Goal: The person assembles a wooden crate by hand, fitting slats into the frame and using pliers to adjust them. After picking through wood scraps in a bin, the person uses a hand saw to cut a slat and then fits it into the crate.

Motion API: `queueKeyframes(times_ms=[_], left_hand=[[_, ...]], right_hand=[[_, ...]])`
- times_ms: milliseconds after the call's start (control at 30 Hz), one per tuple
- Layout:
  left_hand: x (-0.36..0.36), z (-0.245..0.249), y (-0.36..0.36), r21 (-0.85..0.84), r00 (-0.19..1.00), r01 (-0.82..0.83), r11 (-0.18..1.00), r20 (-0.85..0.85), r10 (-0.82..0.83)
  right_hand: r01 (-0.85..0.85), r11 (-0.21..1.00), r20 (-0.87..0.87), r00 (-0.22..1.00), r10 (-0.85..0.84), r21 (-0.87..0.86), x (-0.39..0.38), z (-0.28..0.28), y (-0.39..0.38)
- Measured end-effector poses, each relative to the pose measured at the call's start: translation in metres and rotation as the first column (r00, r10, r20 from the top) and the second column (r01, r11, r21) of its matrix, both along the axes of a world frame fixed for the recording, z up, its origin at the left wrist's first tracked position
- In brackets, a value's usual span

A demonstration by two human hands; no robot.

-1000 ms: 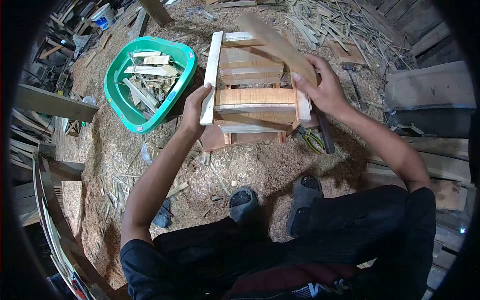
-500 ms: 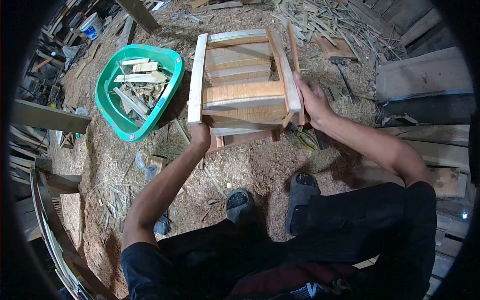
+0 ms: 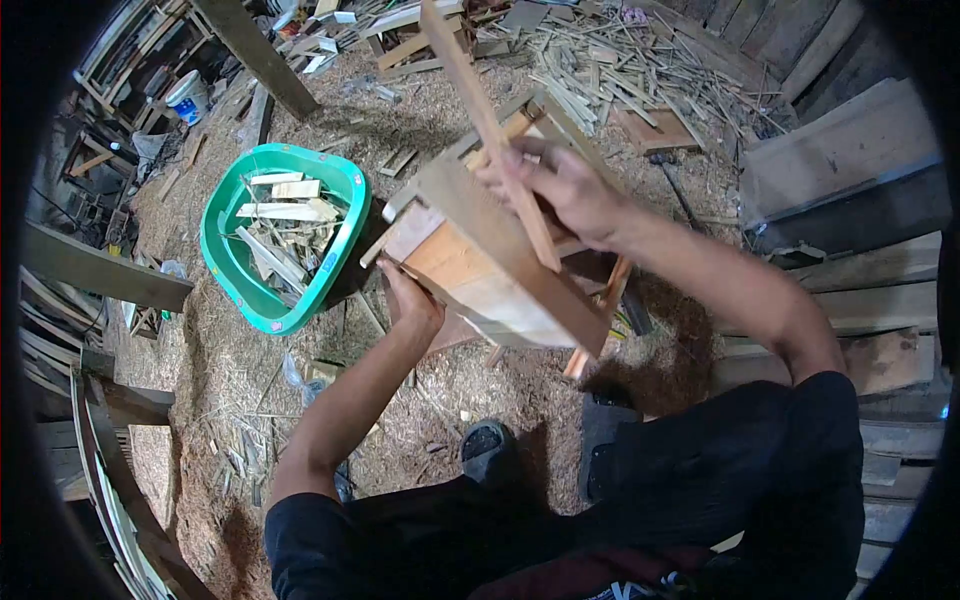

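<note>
A wooden frame box [image 3: 450, 262] is tilted at the centre of the head view, one long side board facing up and toward the right. Around its lower left edge, my left hand [image 3: 412, 303] is closed, with part of the fingers hidden underneath. Above the box, my right hand [image 3: 565, 190] grips a long thin wooden strip [image 3: 480, 110], which slants from the top of the view down across the side board. Whether the strip touches the board I cannot tell.
Left of the box is a green basin [image 3: 212, 225] holding wood scraps. Thin offcuts [image 3: 640, 75] lie heaped at the upper right. A wooden post [image 3: 255, 55] rises at the upper left, planks [image 3: 850, 160] line the right side, and sawdust covers the floor.
The box has been turned and tilted, so its slatted face no longer faces me. My right hand has moved inward over it with the strip, and my left hand has shifted lower.
</note>
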State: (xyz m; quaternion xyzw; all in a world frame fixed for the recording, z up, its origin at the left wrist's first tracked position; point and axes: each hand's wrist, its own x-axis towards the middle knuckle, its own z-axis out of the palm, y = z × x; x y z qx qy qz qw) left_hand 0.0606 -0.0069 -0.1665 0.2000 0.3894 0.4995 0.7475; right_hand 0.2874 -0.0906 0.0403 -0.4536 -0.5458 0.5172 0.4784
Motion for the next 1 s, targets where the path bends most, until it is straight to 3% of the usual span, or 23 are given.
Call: queueKeyframes(times_ms=[100, 200, 233, 333, 367, 467, 633, 733, 833, 933, 1000], left_hand=[[0.003, 0.001, -0.005, 0.014, 0.998, 0.058, 0.998, -0.024, -0.058], [0.0, -0.002, -0.005, -0.006, 0.994, 0.095, 0.995, -0.058, -0.095], [0.002, 0.0, -0.003, -0.018, 0.992, 0.104, 0.994, -0.073, -0.105], [-0.001, -0.006, 0.002, -0.029, 0.988, 0.133, 0.991, -0.073, -0.135], [-0.004, -0.009, 0.003, -0.038, 0.986, 0.151, 0.988, -0.067, -0.153], [-0.013, -0.012, 0.0, -0.069, 0.98, 0.187, 0.98, -0.049, -0.19], [0.0, 0.005, -0.01, -0.148, 0.997, 0.068, 0.987, -0.038, -0.074], [-0.002, 0.0, -0.005, -0.102, 0.994, 0.107, 0.989, -0.016, -0.109], [-0.008, -0.003, -0.009, -0.103, 0.981, 0.119, 0.988, -0.141, -0.133], [-0.031, 0.024, -0.014, -0.376, 0.784, 0.251, 0.892, -0.462, -0.415], [-0.067, 0.019, -0.005, -0.43, 0.593, 0.483, 0.762, -0.479, -0.647]], right_hand=[[-0.04, 0.997, -0.27, 0.963, 0.023, -0.06, -0.007, -0.009, -0.003], [-0.041, 0.999, -0.172, 0.984, 0.041, 0.003, -0.003, -0.009, 0.001], [0.059, 0.998, -0.222, 0.973, -0.062, -0.019, -0.011, -0.006, -0.004], [0.189, 0.971, 0.113, 0.972, -0.207, 0.149, -0.013, -0.016, -0.008], [0.244, 0.929, 0.271, 0.908, -0.32, 0.278, -0.015, -0.02, -0.014], [0.137, 0.9, 0.47, 0.814, -0.341, 0.415, -0.018, -0.021, -0.037], [0.175, 0.952, 0.531, 0.797, -0.287, 0.251, -0.023, -0.022, -0.049], [0.187, 0.972, 0.544, 0.806, -0.233, 0.139, -0.019, -0.017, -0.044], [0.132, 0.985, 0.632, 0.755, -0.173, 0.112, -0.027, -0.014, -0.044], [0.094, 0.979, 0.609, 0.77, -0.187, 0.182, -0.038, -0.033, -0.042], [0.086, 0.983, 0.596, 0.785, -0.167, 0.163, -0.035, -0.029, -0.035]])
